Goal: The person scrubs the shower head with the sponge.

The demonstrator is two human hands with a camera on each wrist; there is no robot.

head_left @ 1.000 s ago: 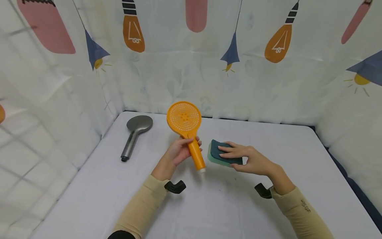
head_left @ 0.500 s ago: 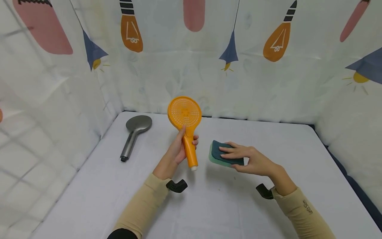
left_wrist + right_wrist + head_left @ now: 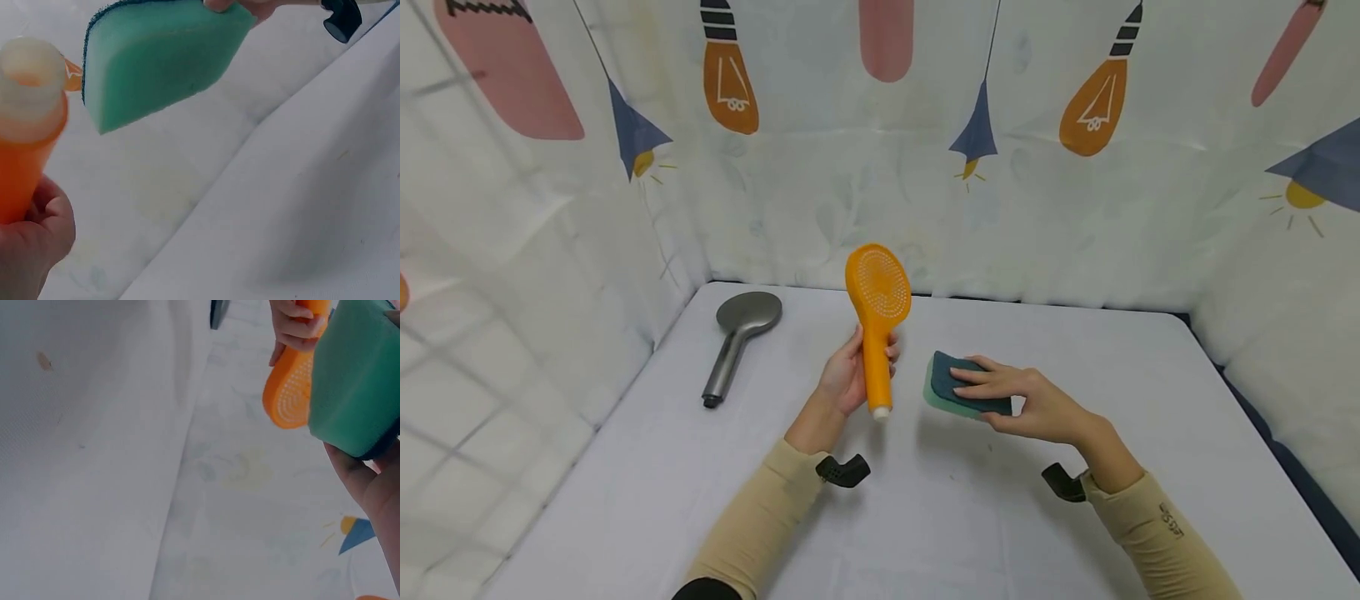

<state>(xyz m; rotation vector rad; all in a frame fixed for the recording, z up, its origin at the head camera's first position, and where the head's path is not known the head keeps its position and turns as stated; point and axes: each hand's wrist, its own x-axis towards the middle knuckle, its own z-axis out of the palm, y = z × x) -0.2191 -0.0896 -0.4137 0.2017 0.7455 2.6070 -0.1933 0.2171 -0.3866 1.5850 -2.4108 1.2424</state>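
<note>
My left hand (image 3: 844,379) grips the handle of an orange shower head (image 3: 877,321), its perforated round face turned up and to the right. The white threaded end of the handle points down toward me, and it shows close up in the left wrist view. A two-layer sponge (image 3: 964,388), dark teal scouring side up and green foam below, is held above the table by my right hand (image 3: 1037,404). Thumb and fingers pinch its edges. In the right wrist view the green foam (image 3: 356,381) hides part of the shower head (image 3: 290,394). A gap separates sponge and shower head.
A grey metallic shower head (image 3: 741,337) lies at the left of the white table (image 3: 940,533), its handle toward me. Printed cloth curtains (image 3: 850,183) stand behind the table and along its sides. Dark wrist camera mounts (image 3: 842,471) stick out from both sleeves.
The left hand has shifted its grip along the orange shower head's handle and turned it, so the perforated face now angles to the right. The right hand and sponge have barely moved.
</note>
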